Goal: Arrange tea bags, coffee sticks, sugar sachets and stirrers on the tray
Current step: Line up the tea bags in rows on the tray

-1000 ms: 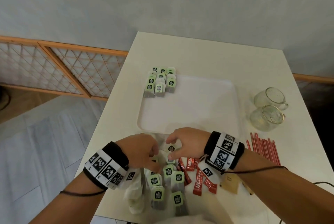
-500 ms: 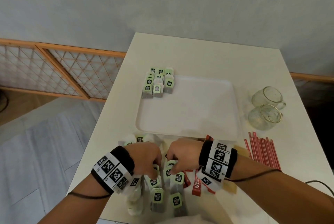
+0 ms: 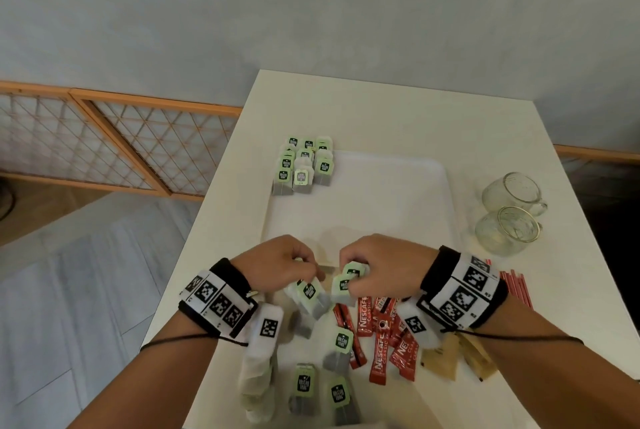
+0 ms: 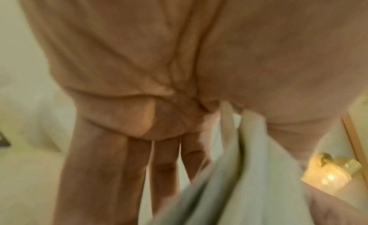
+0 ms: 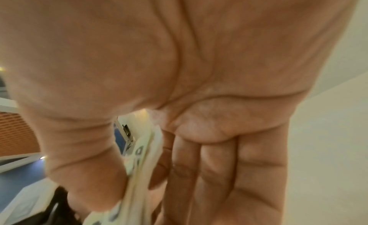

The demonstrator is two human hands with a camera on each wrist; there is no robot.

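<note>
My left hand (image 3: 287, 266) grips a small bunch of green-tagged tea bags (image 3: 310, 293) just above the near edge of the white tray (image 3: 381, 207). In the left wrist view the pale tea bags (image 4: 239, 173) hang from under the thumb. My right hand (image 3: 377, 269) pinches its own stack of tea bags (image 3: 348, 281), seen edge-on as tea bags (image 5: 139, 162) in the right wrist view. Rows of tea bags (image 3: 304, 165) stand at the tray's far-left corner. Loose tea bags (image 3: 341, 342), red coffee sticks (image 3: 384, 331), brown sugar sachets (image 3: 446, 356) and red stirrers (image 3: 516, 286) lie on the table.
Two glass mugs (image 3: 509, 214) stand right of the tray. A crumpled white plastic bag (image 3: 259, 369) lies under my left wrist near the table's left edge. A wooden lattice railing (image 3: 104, 144) runs along the wall on the left.
Both hands dipped into the loose pile near the table's front edge, closed on tea bags, then lifted them up toward the tray's near edge.
</note>
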